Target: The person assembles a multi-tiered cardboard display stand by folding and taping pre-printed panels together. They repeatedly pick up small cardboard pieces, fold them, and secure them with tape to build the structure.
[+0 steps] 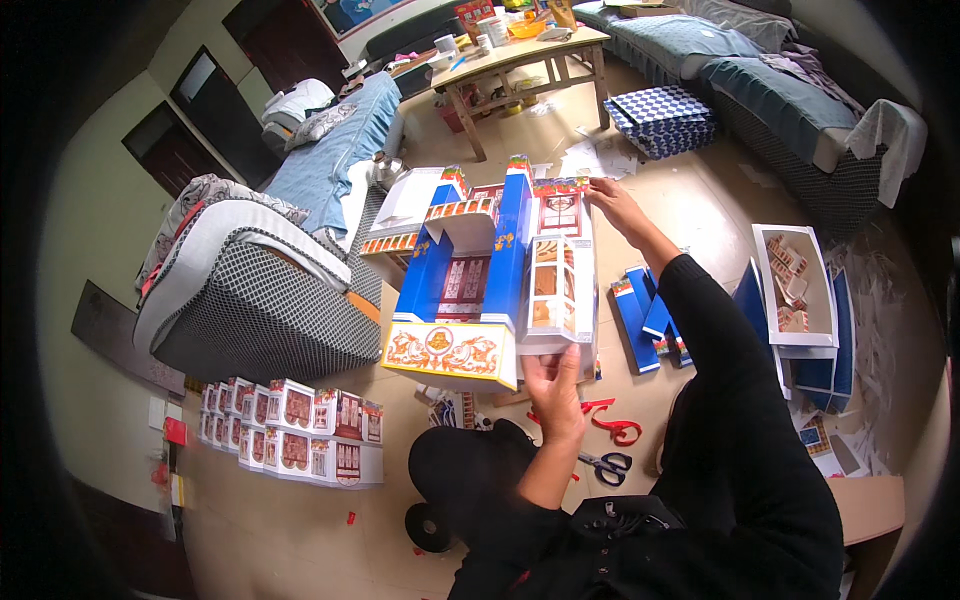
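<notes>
A printed cardboard model house front (465, 285) is held up before me, tilted. It has tall blue pillars (510, 240), a dark red double door (463, 285) and a yellow-edged base panel (442, 352) with orange scrollwork. To the right of the pillars, a white bay window (553, 289) juts out from the front. My left hand (553, 390) grips the lower edge below this window, thumb on the near side. At the far upper right corner, my right hand (619, 210) holds the model's edge; part of its fingers is hidden behind it.
Several blue box strips (645, 319) lie right of the model. Black-handled scissors (609, 466) and red ribbon (616, 429) are on the floor. Printed house pieces (307, 435) stand in rows at left, beside a sofa (262, 300). A white box (796, 285) holds small parts at right.
</notes>
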Demonstrator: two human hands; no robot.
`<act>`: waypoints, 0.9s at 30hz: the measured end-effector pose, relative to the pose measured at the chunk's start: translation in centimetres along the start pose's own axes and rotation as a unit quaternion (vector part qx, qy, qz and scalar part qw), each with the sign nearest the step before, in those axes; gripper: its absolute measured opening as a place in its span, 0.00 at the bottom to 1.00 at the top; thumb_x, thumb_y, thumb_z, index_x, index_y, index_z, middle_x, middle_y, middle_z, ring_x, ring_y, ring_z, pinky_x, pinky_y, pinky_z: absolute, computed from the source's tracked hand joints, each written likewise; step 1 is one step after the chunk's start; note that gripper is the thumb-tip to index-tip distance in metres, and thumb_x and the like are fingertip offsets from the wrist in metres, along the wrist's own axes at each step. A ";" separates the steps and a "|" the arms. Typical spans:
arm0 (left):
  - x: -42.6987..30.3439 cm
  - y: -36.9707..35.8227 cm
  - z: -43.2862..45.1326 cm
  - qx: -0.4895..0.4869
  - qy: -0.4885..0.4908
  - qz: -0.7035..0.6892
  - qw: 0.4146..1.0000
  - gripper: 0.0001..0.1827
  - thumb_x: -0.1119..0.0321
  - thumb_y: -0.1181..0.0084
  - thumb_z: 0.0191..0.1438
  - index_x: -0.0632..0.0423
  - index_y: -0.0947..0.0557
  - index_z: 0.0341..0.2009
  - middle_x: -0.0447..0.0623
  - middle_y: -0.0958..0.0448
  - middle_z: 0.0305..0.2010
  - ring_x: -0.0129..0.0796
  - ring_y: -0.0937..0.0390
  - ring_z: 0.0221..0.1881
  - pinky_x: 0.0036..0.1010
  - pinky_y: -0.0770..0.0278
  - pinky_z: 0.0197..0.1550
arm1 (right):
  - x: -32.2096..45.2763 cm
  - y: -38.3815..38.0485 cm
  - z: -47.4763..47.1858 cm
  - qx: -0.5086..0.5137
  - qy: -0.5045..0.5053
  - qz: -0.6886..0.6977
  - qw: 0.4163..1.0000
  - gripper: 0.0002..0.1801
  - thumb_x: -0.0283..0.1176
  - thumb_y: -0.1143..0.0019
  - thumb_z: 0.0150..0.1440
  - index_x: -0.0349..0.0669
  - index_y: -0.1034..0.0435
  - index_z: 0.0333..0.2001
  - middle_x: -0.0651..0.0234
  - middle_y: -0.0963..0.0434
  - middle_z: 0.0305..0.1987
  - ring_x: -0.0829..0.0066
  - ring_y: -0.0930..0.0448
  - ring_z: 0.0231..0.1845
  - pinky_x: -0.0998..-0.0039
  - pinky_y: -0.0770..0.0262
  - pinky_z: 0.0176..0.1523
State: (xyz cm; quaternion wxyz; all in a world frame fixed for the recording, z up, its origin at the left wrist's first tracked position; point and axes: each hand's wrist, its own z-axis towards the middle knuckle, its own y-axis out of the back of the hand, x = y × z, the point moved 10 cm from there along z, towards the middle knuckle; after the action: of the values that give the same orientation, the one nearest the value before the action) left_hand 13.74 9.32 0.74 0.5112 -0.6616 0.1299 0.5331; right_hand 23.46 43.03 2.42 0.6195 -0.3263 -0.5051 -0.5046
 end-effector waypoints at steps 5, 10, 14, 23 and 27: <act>-2.4 2.3 -0.2 -0.006 -0.014 0.034 0.999 0.31 0.76 0.44 0.60 0.60 0.34 0.68 0.52 0.27 0.63 0.36 0.29 0.61 0.33 0.33 0.65 | 1.0 0.9 -2.3 0.050 -0.038 0.023 0.998 0.28 0.40 0.37 0.60 0.28 0.31 0.55 0.57 0.21 0.53 0.70 0.22 0.55 0.72 0.28 0.60; -4.9 4.1 0.6 0.052 0.037 0.007 0.998 0.34 0.75 0.42 0.57 0.59 0.34 0.68 0.54 0.27 0.64 0.41 0.29 0.63 0.40 0.34 0.68 | 2.6 2.1 -4.9 0.052 -0.018 0.010 0.998 0.28 0.42 0.35 0.60 0.29 0.31 0.53 0.61 0.22 0.49 0.72 0.23 0.50 0.74 0.28 0.57; -6.7 5.7 1.6 0.107 0.120 0.055 0.985 0.32 0.74 0.41 0.58 0.61 0.33 0.67 0.54 0.25 0.62 0.42 0.26 0.61 0.40 0.33 0.65 | 4.2 2.1 -7.6 0.033 -0.019 -0.009 0.999 0.28 0.43 0.35 0.60 0.29 0.30 0.52 0.61 0.23 0.46 0.73 0.23 0.46 0.72 0.27 0.53; -10.0 13.6 7.2 0.076 0.131 0.025 0.988 0.34 0.82 0.50 0.59 0.64 0.39 0.71 0.56 0.34 0.70 0.43 0.34 0.68 0.39 0.40 0.72 | 8.4 2.3 -15.8 0.035 0.030 -0.151 0.987 0.13 0.31 0.38 0.64 0.34 0.29 0.46 0.65 0.23 0.40 0.77 0.23 0.41 0.73 0.24 0.46; -10.4 18.5 10.8 0.021 0.131 -0.001 0.991 0.29 0.81 0.56 0.62 0.65 0.36 0.69 0.56 0.31 0.68 0.44 0.33 0.68 0.38 0.38 0.72 | 10.5 0.3 -20.7 0.060 0.031 -0.113 0.991 0.12 0.30 0.38 0.63 0.34 0.30 0.45 0.63 0.24 0.40 0.75 0.22 0.40 0.72 0.25 0.44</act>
State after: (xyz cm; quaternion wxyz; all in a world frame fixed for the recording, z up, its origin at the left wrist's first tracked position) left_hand -9.81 6.06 0.49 0.5038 -0.7148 0.2064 0.4389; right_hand 29.70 21.16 6.73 0.5927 -0.2133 -0.5487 -0.5497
